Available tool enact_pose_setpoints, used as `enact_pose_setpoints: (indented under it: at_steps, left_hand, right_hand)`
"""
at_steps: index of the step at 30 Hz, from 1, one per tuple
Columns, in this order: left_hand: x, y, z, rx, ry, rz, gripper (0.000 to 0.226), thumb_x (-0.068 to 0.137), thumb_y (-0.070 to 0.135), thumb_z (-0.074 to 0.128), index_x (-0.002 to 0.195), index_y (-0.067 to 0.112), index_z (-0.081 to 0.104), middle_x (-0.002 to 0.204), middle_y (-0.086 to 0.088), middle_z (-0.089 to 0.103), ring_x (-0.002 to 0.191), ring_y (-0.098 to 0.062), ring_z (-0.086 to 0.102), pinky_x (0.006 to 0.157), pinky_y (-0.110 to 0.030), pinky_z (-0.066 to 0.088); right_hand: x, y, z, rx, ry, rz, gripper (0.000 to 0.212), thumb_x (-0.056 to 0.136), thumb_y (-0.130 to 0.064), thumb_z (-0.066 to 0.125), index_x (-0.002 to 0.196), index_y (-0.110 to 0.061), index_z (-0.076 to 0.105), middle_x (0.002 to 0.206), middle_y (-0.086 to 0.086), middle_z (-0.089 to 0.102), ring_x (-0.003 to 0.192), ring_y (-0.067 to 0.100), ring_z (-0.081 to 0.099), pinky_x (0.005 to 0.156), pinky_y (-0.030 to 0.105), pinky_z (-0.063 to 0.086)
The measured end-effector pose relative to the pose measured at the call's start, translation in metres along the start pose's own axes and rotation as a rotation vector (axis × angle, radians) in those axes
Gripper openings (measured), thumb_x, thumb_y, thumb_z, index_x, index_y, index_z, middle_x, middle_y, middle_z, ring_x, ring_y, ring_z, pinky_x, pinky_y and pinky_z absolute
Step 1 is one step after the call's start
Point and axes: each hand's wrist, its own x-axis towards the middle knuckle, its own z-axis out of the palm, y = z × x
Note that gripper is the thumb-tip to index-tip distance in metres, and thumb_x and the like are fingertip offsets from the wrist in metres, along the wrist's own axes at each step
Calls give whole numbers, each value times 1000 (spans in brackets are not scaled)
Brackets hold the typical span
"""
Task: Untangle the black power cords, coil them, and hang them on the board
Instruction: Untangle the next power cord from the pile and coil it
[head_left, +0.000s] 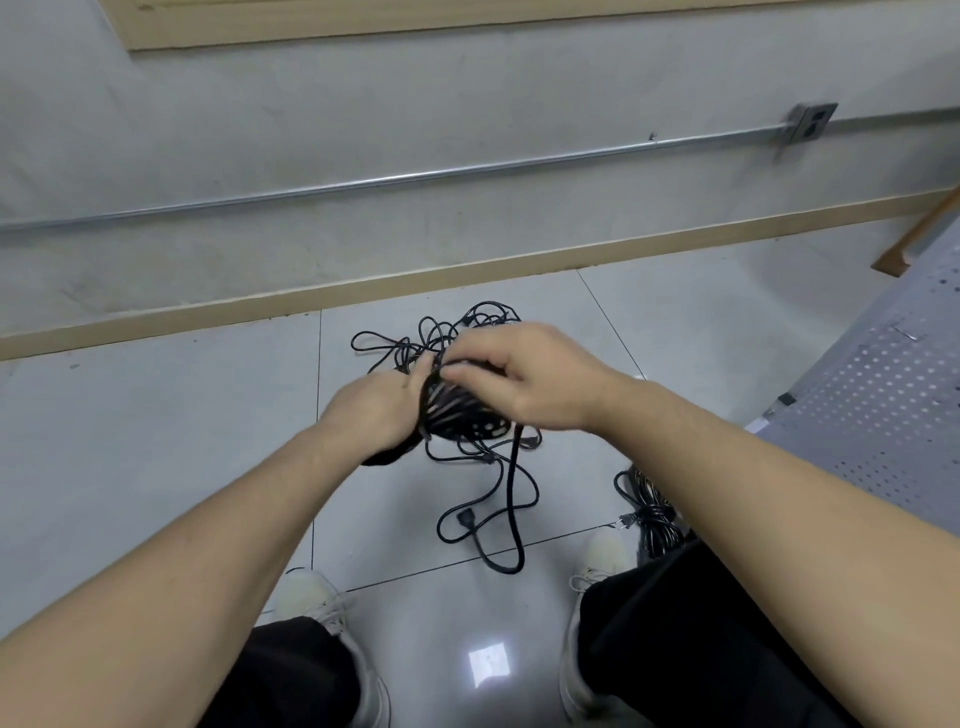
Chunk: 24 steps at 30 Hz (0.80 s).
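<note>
A tangle of black power cords (483, 467) lies on the tiled floor in front of my feet, with loose loops and plugs spread out. I hold a partly coiled bundle of black cord (457, 415) above the tangle. My left hand (374, 413) grips the bundle from the left side. My right hand (511, 376) is over the top of the bundle, fingers curled and pinching a strand. A second coiled black cord (652, 512) lies on the floor by my right leg. The perforated grey board (872, 410) stands at the right.
A grey wall with a metal conduit (415, 176) and an outlet box (810, 122) runs across the back, with a tan baseboard (363, 288) below. A wooden piece (914, 234) leans at the far right. My shoes and dark trousers fill the bottom.
</note>
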Motion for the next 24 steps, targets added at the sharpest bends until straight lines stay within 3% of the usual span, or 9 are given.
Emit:
enact_pose_setpoints:
  at_steps: [3,8,10,13,15,17,20,22,24]
  left_hand:
    - [-6,2,6,-231,-137,82,89,102,66,0,83,24,76,88,-1,75,87,-18,66,82,-34,47]
    - [-24,13,-6,-445,-246,299,87,101,70,7,69,29,77,67,8,73,57,1,62,63,-19,43]
    - [-26,14,-5,-446,-218,430,75,96,71,17,58,34,70,60,9,67,57,-1,57,64,-18,39]
    - [-31,16,-6,-451,-177,437,65,97,66,45,52,23,63,50,5,62,46,-8,51,49,-21,40]
    - [-35,17,-9,-552,-108,378,59,100,56,54,56,18,68,50,0,62,46,-10,52,48,-25,45]
    - [-35,14,-13,-669,6,301,64,99,59,54,63,6,64,55,-8,61,52,-14,52,57,-32,47]
    - [-30,11,-15,-785,110,235,35,104,50,49,90,20,60,80,-17,74,64,-21,62,68,-38,50]
    - [-27,8,-17,-841,129,210,7,106,37,45,102,32,49,88,-30,70,66,-27,62,66,-42,49]
    - [-24,5,-18,-842,148,180,30,102,17,39,106,45,48,89,-38,64,66,-30,59,65,-43,49]
  right_hand:
    - [4,23,-3,48,136,141,25,94,-50,57,104,-34,73,97,-23,69,97,5,65,92,43,52]
    - [8,54,-7,229,198,338,22,78,-63,68,90,-46,75,97,-22,74,101,4,68,99,45,51]
    - [8,59,-5,329,195,365,5,81,-48,79,80,-43,78,95,-20,76,99,3,69,101,40,51]
    - [7,65,4,405,161,407,10,82,-35,84,78,-42,77,85,-22,76,86,-6,67,88,20,51]
    - [4,70,7,417,102,449,15,85,-31,82,75,-42,78,79,-21,74,80,-5,66,82,15,48]
    - [-2,76,8,292,4,505,24,91,-20,75,73,-35,77,76,-14,72,80,5,65,83,26,50]
    - [-6,74,13,33,-178,544,23,100,-10,54,83,-8,70,81,0,63,78,17,55,75,33,48]
    - [-7,67,20,24,-288,532,35,102,-21,50,72,-26,69,75,-1,58,75,17,52,62,22,44]
    - [-7,60,24,83,-369,515,37,105,-34,49,73,-34,67,71,-4,55,67,13,50,53,13,35]
